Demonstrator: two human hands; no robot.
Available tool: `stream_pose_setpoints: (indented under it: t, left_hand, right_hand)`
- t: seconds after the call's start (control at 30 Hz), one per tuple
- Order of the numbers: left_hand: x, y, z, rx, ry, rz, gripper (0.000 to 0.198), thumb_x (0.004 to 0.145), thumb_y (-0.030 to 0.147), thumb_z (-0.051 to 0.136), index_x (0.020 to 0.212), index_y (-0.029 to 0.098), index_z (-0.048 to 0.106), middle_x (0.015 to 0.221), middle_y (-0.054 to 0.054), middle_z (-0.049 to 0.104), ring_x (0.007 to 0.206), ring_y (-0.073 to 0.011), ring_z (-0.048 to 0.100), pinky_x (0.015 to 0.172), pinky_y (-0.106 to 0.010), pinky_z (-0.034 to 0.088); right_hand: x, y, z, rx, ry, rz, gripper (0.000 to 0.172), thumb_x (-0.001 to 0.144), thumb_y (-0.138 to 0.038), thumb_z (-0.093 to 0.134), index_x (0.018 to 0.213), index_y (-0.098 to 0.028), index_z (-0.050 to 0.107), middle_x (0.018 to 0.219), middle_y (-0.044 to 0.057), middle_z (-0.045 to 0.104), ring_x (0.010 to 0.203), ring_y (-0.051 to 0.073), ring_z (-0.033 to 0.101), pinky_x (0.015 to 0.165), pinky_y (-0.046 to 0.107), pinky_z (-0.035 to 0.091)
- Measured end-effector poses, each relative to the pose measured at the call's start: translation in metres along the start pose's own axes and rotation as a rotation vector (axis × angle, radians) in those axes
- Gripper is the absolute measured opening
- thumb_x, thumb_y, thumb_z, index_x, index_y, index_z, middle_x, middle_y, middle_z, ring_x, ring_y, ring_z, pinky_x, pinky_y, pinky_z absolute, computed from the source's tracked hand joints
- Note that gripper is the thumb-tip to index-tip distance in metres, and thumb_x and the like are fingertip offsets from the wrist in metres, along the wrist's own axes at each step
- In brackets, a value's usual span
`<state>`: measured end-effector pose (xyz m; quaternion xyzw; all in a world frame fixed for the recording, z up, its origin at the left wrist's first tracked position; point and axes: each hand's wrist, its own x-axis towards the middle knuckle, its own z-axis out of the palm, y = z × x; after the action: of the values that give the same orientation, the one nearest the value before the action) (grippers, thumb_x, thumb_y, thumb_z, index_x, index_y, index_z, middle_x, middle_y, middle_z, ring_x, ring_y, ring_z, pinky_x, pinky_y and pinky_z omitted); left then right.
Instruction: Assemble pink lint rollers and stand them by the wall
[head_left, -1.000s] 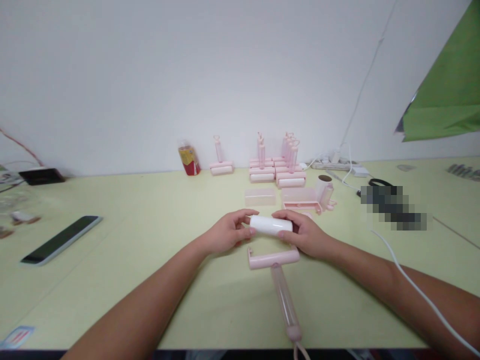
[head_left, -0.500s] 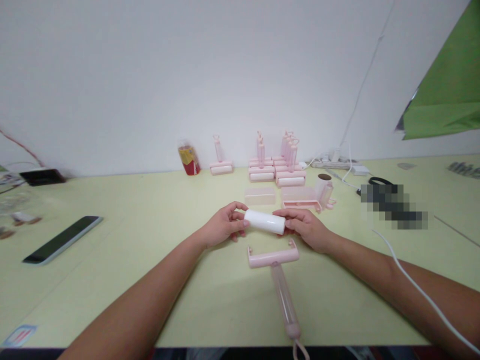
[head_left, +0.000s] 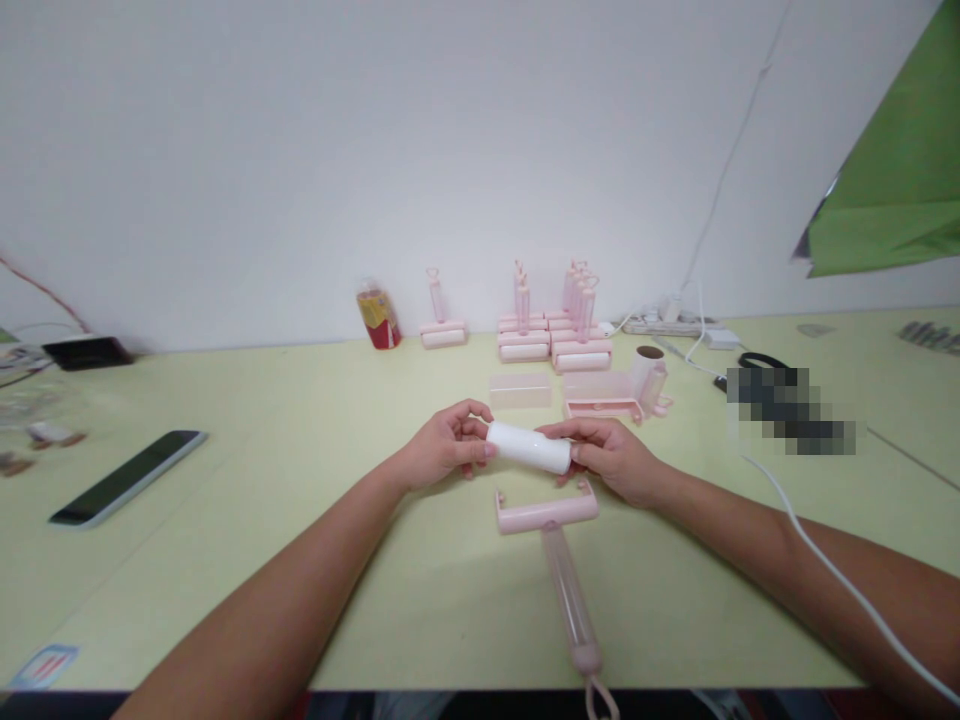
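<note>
Between my two hands is a white lint roller refill (head_left: 528, 447), tilted slightly down to the right. My left hand (head_left: 452, 446) grips its left end with thumb and fingers. Its right end is in my right hand (head_left: 606, 455), the index finger lying along the top. Just below, on the table, lies a pink lint roller frame (head_left: 547, 514) with two upturned end arms. Its clear pink handle (head_left: 571, 595) points toward me and ends in a loop at the table edge. Beyond my hands lie a translucent pink cover (head_left: 520, 391) and an open pink roller part (head_left: 604, 408).
Several assembled pink lint rollers (head_left: 581, 355) stand by the wall, with one more (head_left: 443, 334) farther left. Another white roll (head_left: 646, 370) stands upright at right. A red and yellow package (head_left: 379, 318), a dark-screened phone (head_left: 127, 478) and a white cable (head_left: 817, 560) are also around.
My right index finger has slid farther left over the top of the roll. The roll tilts slightly more. The other things have stayed in place.
</note>
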<state>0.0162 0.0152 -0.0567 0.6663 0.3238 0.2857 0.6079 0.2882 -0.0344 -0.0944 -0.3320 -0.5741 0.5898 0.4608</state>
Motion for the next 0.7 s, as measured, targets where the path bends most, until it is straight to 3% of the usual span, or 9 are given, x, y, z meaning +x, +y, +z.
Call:
stream_pose_setpoints:
  t: [0.17,0.37,0.53,0.7]
  left_hand:
    - [0.0001,-0.0011,0.0042,-0.002,-0.004,0.008,0.042,0.071,0.026,0.080,0.094,0.021,0.045,0.072,0.006,0.057,0.054,-0.0072,0.054,0.043,-0.016,0.044]
    - [0.0025,-0.0053,0.0076,0.034,0.092,0.001,0.050,0.068,0.026,0.082,0.086,0.022,0.036,0.067,0.008,0.058,0.049,-0.0083,0.055,0.040,-0.015,0.038]
    - [0.0014,-0.0068,0.0037,0.120,0.101,-0.013,0.043,0.071,0.030,0.079,0.081,0.020,0.039,0.069,0.006,0.058,0.047,-0.0065,0.052,0.041,-0.016,0.035]
    - [0.0021,-0.0084,0.0017,0.261,0.133,-0.027,0.037,0.071,0.034,0.079,0.089,0.019,0.050,0.062,0.007,0.051,0.046,-0.0064,0.046,0.042,-0.017,0.032]
  right_hand:
    - [0.0014,-0.0037,0.0046,0.028,0.041,0.035,0.030,0.074,-0.021,0.065,0.104,-0.018,0.073,0.098,0.005,0.070,0.076,0.017,0.067,0.068,0.034,0.061]
    - [0.0046,-0.0048,0.0049,0.118,0.106,0.118,0.030,0.067,-0.017,0.064,0.096,-0.019,0.073,0.093,0.002,0.070,0.083,0.018,0.065,0.078,0.034,0.059]
    - [0.0051,-0.0040,0.0043,0.171,0.154,0.116,0.028,0.067,-0.019,0.068,0.095,-0.020,0.070,0.096,0.002,0.069,0.088,0.018,0.065,0.081,0.035,0.057]
    - [0.0060,-0.0042,0.0066,0.144,0.228,0.107,0.029,0.066,-0.018,0.069,0.094,-0.021,0.065,0.095,0.000,0.068,0.088,0.017,0.064,0.080,0.032,0.056]
